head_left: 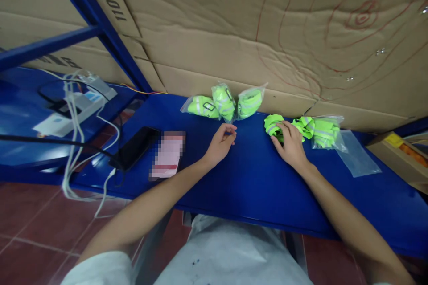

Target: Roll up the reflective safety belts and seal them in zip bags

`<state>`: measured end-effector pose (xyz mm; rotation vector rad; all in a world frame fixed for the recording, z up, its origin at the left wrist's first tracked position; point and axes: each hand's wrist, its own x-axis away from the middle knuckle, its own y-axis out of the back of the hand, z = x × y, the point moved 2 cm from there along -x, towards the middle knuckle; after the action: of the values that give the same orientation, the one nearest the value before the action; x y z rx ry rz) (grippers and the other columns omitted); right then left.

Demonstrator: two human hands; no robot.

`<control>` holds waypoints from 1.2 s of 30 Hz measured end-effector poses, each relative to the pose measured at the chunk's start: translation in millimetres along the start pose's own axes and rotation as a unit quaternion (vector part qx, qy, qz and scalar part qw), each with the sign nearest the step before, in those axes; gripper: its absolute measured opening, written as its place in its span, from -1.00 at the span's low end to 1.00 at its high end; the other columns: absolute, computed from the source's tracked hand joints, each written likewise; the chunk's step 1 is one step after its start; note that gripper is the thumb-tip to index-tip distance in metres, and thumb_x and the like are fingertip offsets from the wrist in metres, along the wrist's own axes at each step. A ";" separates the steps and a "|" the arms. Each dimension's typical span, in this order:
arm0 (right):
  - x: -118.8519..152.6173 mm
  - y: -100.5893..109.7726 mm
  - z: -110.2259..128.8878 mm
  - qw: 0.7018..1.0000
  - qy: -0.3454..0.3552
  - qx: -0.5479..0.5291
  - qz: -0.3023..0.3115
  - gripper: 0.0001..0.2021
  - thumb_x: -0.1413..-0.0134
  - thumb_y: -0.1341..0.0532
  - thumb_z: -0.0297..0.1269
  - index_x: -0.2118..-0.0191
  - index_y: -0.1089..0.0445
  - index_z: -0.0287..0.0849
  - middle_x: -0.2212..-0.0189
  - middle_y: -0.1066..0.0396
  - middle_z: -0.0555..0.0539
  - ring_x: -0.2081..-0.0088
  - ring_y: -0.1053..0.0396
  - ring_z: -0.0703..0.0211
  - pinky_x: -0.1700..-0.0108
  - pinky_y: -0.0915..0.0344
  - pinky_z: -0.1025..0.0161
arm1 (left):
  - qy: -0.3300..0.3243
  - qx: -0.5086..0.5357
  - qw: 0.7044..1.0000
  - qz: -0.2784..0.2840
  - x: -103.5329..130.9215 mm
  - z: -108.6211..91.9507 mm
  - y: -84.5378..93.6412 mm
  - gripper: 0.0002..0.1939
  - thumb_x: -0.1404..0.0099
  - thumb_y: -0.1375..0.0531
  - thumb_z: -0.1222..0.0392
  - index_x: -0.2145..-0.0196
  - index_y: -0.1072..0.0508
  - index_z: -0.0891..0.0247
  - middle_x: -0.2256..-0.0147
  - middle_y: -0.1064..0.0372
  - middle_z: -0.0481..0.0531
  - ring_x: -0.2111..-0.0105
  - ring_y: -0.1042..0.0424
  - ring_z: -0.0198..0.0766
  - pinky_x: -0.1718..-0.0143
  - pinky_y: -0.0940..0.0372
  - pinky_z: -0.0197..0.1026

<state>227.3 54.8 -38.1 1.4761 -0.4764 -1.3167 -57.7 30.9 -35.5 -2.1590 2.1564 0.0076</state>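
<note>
A loose length of fluorescent yellow-green strap (273, 125) with silver bands lies crumpled on the bench (247, 178), near its back edge and under the right hand (288, 140). Folds of it show on both sides of the fingers, which are spread over it; whether they grip or only rest there, I cannot tell. The left hand (222, 142) is loosely curled, with a narrow gap between thumb and fingers, just in front of three bagged bundles (223, 102) of the same bright material.

Beside the strap on the right is another bagged bundle (324, 132), then a flat clear bag (359, 153), then an open cardboard box (401, 156) at the far right. Left of the left hand lie a phone with a lit, pixelated screen (167, 156) and a black device (135, 147); farther left are a white power strip (75, 111) and tangled white cables (72, 142).

A cardboard panel (207, 31) with red curved lines closes the back edge, and a blue frame post (113, 53) rises at left. Blue top stretches between the hands and toward the front edge, where the person's body sits close. Reddish tiles (30, 227) form the floor.
</note>
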 end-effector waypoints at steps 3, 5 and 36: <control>-4.0 -8.1 -0.9 1.000 -0.014 -0.006 0.005 -0.37 -0.40 -0.08 0.08 -0.39 -0.20 -0.20 -0.39 -0.17 -0.38 -0.37 -0.18 -0.31 -0.34 -0.16 -0.26 | -0.050 -0.054 0.997 0.016 3.0 -5.9 0.2 -0.75 -0.30 -0.21 0.28 0.06 -0.47 0.17 0.17 -0.38 -0.01 0.39 -0.37 -0.40 0.36 -0.24 -0.32; -4.4 -10.5 -2.3 1.000 -0.022 -0.017 0.009 -0.31 -0.37 -0.10 0.14 -0.41 -0.16 -0.22 -0.42 -0.10 -0.40 -0.41 -0.14 -0.32 -0.35 -0.16 -0.27 | -0.085 -0.084 0.992 0.038 8.0 -11.0 -0.6 -0.71 -0.30 -0.24 0.29 0.01 -0.50 0.15 0.11 -0.40 0.03 0.31 -0.38 -0.36 0.28 -0.25 -0.30; 51.0 50.4 89.7 0.949 0.055 -0.311 -0.005 -0.63 -0.31 -0.20 -0.23 -0.20 -0.32 0.01 -0.08 -0.50 -0.20 -0.10 -0.53 -0.07 -0.07 -0.55 -0.07 | -0.171 -0.199 0.896 0.359 32.7 -8.9 -25.6 -0.46 -0.19 -0.44 0.12 -0.13 -0.53 0.09 -0.15 -0.49 0.19 -0.20 -0.45 0.08 -0.29 -0.27 0.12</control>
<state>180.3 -44.3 -4.1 1.0106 0.0325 -1.2318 -32.6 -2.4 -27.3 -1.2050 2.7248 0.8674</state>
